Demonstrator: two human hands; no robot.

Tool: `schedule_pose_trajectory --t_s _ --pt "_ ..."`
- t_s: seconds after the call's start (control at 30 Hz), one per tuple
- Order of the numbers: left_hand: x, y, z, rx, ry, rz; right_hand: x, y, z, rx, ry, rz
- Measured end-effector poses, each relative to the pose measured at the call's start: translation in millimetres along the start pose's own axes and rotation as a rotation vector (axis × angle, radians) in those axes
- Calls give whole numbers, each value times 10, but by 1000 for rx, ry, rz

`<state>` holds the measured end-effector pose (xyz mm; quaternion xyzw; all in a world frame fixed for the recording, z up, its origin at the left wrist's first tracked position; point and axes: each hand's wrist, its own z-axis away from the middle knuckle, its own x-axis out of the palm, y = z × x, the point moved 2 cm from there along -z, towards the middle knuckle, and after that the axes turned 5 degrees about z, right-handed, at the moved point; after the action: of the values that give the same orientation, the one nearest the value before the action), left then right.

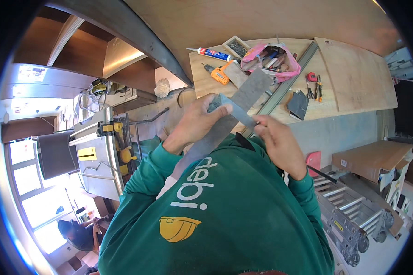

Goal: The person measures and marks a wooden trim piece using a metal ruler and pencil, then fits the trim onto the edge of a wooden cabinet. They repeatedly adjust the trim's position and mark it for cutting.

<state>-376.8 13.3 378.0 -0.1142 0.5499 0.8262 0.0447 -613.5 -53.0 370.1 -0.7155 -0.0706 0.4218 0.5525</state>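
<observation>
A long, flat grey strip of board [254,89] runs diagonally in front of my chest, from over the workbench down toward my left side. My left hand [195,121] is closed on a narrower bluish-grey strip [241,115], its thumb pressing the folded part near the board's edge. That narrower strip crosses the board. At its other end, my right hand [277,142] pinches it between thumb and fingers. Whether it is tape or another thin material, I cannot tell. Part of the board is hidden behind my left hand.
Ahead, the wooden workbench [204,87] bears an orange drill [216,74], a sealant tube [214,55], a pink tool bag [291,68], a metal rail [289,82] and pliers [319,88]. A ladder [342,208] lies right; a saw table [96,176] stands left. A co-worker [75,233] sits lower left.
</observation>
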Motion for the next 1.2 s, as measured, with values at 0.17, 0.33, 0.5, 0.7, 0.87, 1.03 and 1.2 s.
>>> schedule_pose_trajectory --t_s 0.17,0.33,0.5,0.7,0.87,1.03,1.2 --pt "-10 -363 -105 -21 -156 29 132 146 68 159 -77 -76" --pt "117 -874 -102 -218 -249 387 -111 636 201 299 196 -163" --pt "92 -744 3 -144 -178 229 -484 1336 272 516 614 -300" --pt "15 -831 -4 -78 -61 136 -347 2986 685 725 820 -654" --pt "1 -909 -17 -2 91 11 24 3708 1206 944 872 -842" --pt "-16 -1355 44 -46 296 -64 31 4354 1307 876 876 -723" --pt "64 -2002 154 -196 319 -203 -377 4570 930 933 988 -659"
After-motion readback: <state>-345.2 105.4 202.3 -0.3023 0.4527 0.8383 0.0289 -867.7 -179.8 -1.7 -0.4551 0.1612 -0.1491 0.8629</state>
